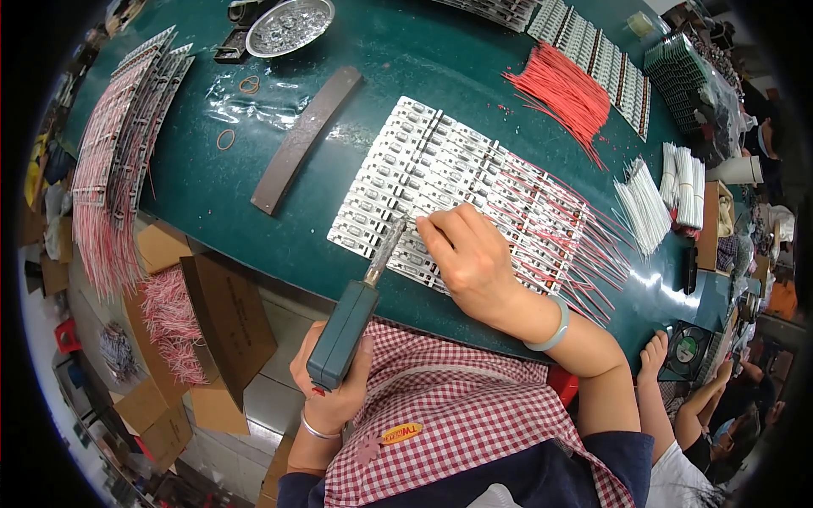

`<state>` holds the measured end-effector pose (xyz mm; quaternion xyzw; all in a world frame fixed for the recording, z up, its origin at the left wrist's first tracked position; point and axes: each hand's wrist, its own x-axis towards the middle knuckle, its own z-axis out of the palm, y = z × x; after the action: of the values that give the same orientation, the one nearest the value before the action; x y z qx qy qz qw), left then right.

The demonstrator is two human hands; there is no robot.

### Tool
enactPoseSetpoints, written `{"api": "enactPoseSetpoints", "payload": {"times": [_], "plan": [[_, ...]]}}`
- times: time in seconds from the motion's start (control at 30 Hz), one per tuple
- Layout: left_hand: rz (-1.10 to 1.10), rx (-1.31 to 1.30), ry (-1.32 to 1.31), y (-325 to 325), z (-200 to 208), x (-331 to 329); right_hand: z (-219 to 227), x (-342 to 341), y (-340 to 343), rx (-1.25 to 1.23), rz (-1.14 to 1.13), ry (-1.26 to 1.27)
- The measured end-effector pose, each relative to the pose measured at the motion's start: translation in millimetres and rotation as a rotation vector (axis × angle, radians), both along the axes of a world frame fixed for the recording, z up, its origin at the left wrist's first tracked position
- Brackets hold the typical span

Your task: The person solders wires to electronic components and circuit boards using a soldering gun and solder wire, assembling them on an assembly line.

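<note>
Green table: white board panel, red wires, brown bar.

Bright, fairly even light covers the worktop, leaving only soft shadows. White glare streaks its glossy surface at right and upper left — the centre looks crisp, the rim bent, softer and black-cornered.
</note>
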<state>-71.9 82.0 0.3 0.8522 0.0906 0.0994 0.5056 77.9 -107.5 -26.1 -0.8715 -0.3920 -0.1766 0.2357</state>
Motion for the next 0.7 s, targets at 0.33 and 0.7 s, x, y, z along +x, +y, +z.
{"api": "enactPoseSetpoints", "payload": {"times": [0.33, 0.7], "plan": [[0.073, -0.120, 0.016, 2, -6, -10, -1, 0, 2, 0.018, 0.007, -0.023], [0.014, -0.051, -0.075, 0, -7, 3, -1, 0, 4, 0.010, 0.002, -0.040]]}}
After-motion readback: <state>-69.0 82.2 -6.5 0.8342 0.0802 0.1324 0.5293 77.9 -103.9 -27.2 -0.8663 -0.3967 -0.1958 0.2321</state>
